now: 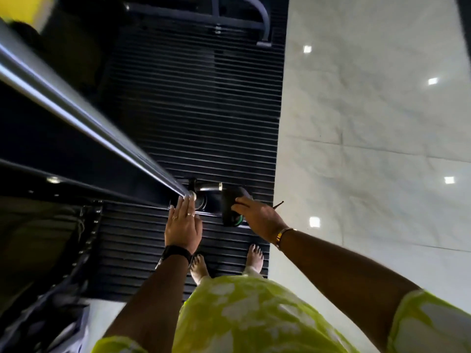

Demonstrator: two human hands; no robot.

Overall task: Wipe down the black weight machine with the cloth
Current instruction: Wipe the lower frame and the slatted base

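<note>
A: Where does the black weight machine [63, 159] sit?

B: It fills the left side. Its dark frame runs on a diagonal under a chrome rail [84, 110], and the rail ends low down, right in front of the person. A black padded roller [229, 202] sticks out just beside that end.

A: And the cloth?

B: I can't be sure. A green scrap [238, 221] shows under the right palm against the roller. It may be the cloth, or it may be trim on the pad.

A: How are the hands placed?

B: The left grip [182, 222] lies flat with its fingers straight. The fingertips touch the rail's lower end and it holds nothing. The right grip [257, 217] is laid over the roller with the thumb across the pad. The other fingers are hidden, so I can't tell whether they curl round it.

A: So which step is this?

B: I'd say it's wiping the roller, with the left hand as a brace. The rail and frame look like the work left to do.

A: What does the next move need?

B: Probably working the cloth round the roller, then up the rail. The rail climbs steeply, so that means a long reach.

A: What else is around?

B: A ribbed black mat [198, 110] lies under bare feet [198, 267]. There is a glossy white tiled floor [369, 123] to the right.
</note>
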